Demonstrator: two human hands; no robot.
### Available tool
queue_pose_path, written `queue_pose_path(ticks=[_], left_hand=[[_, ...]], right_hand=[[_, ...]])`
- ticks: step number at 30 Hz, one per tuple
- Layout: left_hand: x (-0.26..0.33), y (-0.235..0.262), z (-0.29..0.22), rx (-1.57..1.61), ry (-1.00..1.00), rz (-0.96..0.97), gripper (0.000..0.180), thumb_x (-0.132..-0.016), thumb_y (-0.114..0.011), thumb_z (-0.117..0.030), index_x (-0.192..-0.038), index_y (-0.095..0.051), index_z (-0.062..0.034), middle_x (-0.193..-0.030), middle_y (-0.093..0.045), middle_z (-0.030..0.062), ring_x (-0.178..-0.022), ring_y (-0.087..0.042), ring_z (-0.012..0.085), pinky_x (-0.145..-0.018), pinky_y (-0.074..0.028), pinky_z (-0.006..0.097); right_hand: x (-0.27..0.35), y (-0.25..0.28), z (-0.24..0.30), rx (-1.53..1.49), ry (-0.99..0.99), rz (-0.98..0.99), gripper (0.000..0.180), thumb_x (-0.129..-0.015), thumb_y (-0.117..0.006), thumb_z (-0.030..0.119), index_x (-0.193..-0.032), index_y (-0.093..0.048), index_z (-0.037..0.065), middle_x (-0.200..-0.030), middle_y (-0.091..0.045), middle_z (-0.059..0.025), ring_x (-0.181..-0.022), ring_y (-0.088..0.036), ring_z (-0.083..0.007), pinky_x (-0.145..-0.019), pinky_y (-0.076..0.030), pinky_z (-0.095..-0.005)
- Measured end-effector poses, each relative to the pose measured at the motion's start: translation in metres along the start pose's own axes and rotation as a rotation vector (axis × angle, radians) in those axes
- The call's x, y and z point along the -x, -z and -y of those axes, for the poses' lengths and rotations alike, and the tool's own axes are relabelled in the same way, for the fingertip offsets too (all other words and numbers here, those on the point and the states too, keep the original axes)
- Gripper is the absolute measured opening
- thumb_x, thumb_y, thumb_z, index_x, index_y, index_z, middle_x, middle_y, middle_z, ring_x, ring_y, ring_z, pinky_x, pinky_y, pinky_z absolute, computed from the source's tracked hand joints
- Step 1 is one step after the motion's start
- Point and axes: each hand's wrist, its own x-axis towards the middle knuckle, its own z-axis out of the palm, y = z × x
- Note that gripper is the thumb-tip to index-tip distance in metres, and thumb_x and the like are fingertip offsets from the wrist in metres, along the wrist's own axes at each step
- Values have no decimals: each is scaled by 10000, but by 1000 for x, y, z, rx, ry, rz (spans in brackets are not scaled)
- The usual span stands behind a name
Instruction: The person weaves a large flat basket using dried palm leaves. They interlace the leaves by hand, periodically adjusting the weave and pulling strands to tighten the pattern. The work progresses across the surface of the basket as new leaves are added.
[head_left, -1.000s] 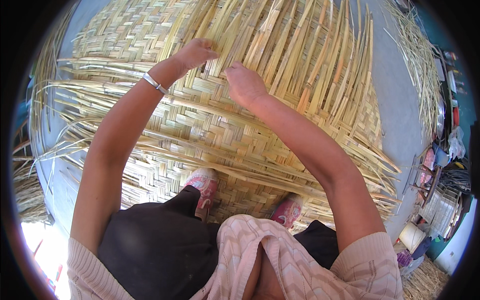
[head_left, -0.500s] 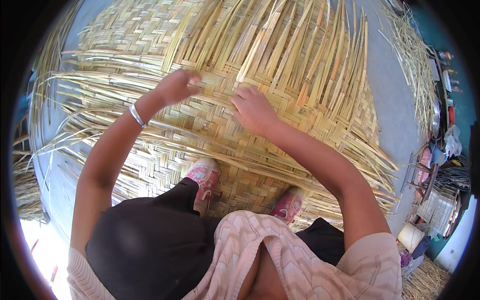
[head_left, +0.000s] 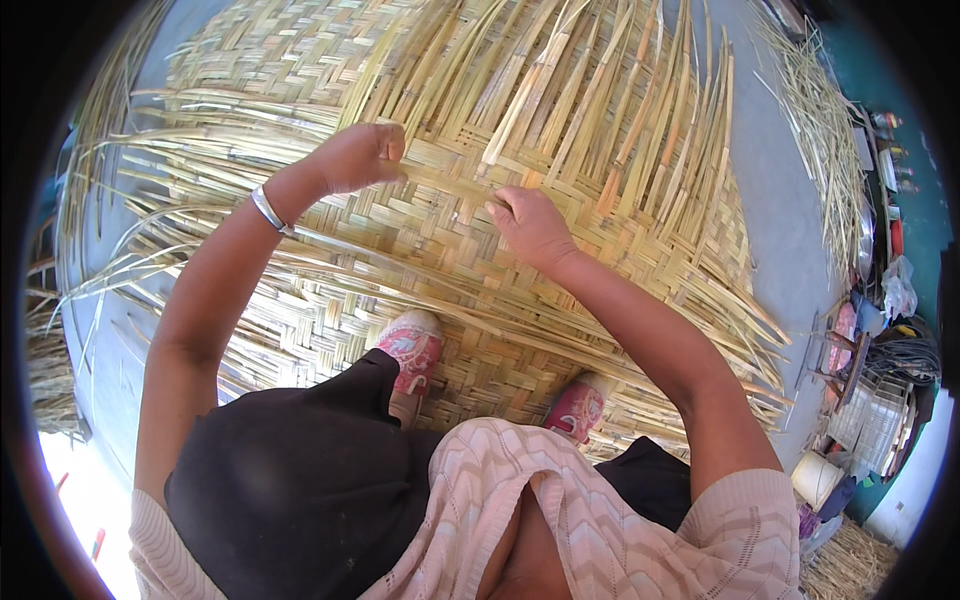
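Between my two hands stretches a flat, pale reed strip. My left hand, with a silver bangle at the wrist, has its fingers closed on the strip's left end. Thumb and fingers of my right hand pinch the strip farther right, lower in the view. Beneath both hands lies a large woven reed mat. Loose, unwoven reed strips fan out from it at the far side. More long strips run out to the left, and several cross in front of my hands.
My feet, in pink patterned shoes, stand on the mat. Loose reeds lie on the grey floor at the right. Beyond them are a wire rack, a pale bucket and a plastic bag. More reeds lie at the far left.
My right hand has moved right and a little nearer me, and the hands are farther apart. My left fingers have closed, and the strip now shows stretched between both hands.
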Motion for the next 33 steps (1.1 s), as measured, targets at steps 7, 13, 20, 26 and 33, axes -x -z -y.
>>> queue_pose_path(ticks=[7, 13, 20, 26, 33], left_hand=[[-20, 6, 13, -283, -23, -157, 250, -792, -717, -307, -907, -630, -103, -862, -661, 101, -865, -633, 307, -740, -486, 412], [-18, 2, 35, -97, -56, -14, 450, -748, -714, -506, -924, -694, -92, -926, -678, 127, -908, -634, 339, -775, -492, 422], [-13, 17, 3, -297, -16, -80, 387, -806, -651, -502, -826, -671, -116, -779, -659, 115, -807, -641, 315, -721, -471, 425], [-16, 7, 2, -289, -98, -89, 396, -825, -626, -507, -803, -655, -113, -766, -649, 110, -808, -631, 325, -735, -461, 426], [-8, -9, 23, -209, -62, -83, 454, -840, -592, -560, -873, -659, -112, -874, -651, 117, -910, -617, 333, -789, -454, 462]], right_hand=[[-12, 7, -19, -89, -133, 44, 310, -882, -566, 342, -874, -622, 37, -768, -633, -179, -725, -611, -352, -669, -461, -444], [-6, 10, -6, 7, -80, 49, 339, -887, -547, 366, -836, -574, 32, -768, -598, -210, -738, -592, -383, -645, -439, -459], [-1, 14, -8, -167, -216, 15, 236, -864, -622, 239, -868, -593, 4, -711, -583, -143, -640, -546, -258, -635, -449, -360], [8, 21, -11, -135, -237, 42, 241, -880, -603, 253, -867, -605, 12, -712, -607, -121, -636, -556, -236, -639, -452, -358], [24, 44, -20, 85, -183, 104, 282, -883, -578, 311, -915, -627, 36, -800, -655, -157, -746, -627, -322, -677, -472, -409]])
